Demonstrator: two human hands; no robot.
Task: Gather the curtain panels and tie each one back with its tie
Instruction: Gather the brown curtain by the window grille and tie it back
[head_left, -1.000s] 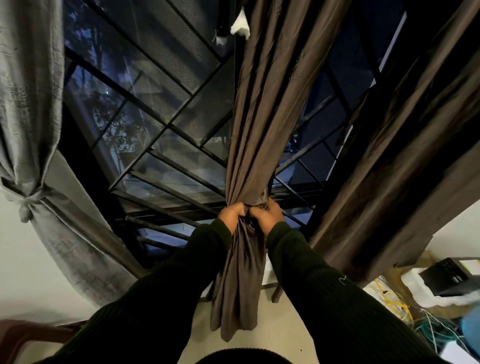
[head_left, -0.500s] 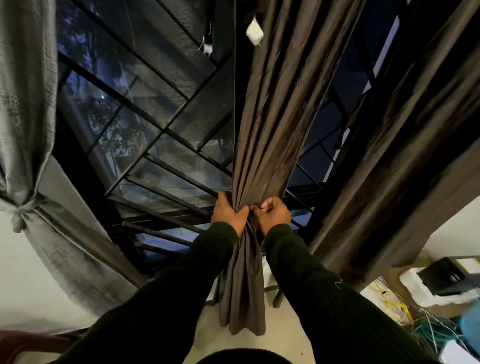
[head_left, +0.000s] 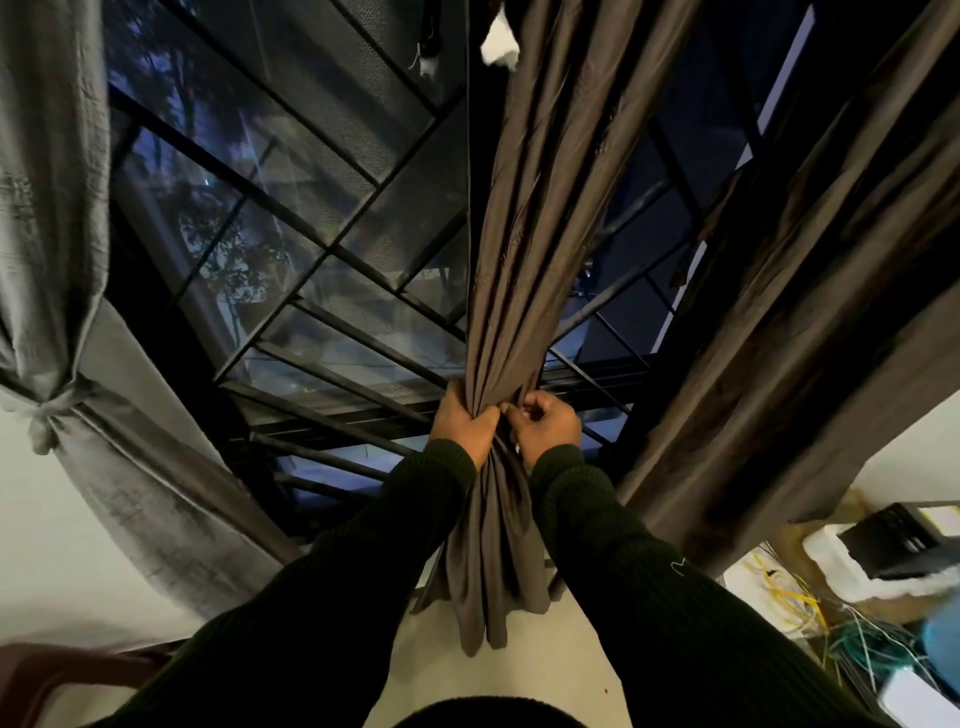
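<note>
Unmoved, left hand (head_left: 464, 426) and right hand (head_left: 545, 427) grip brown curtain (head_left: 524, 270) (gathered).

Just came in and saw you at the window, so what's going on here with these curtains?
A person is bunching the middle brown curtain panel in front of the barred window. The left hand grips the gathered fabric while the right hand pinches something small against it, too small to tell what. The grey curtain at the left is already tied back; the brown panel at the right hangs loose.

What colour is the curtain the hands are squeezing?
Dark brown, slightly shiny. The middle curtain shows best in the head view, the only one.
</note>
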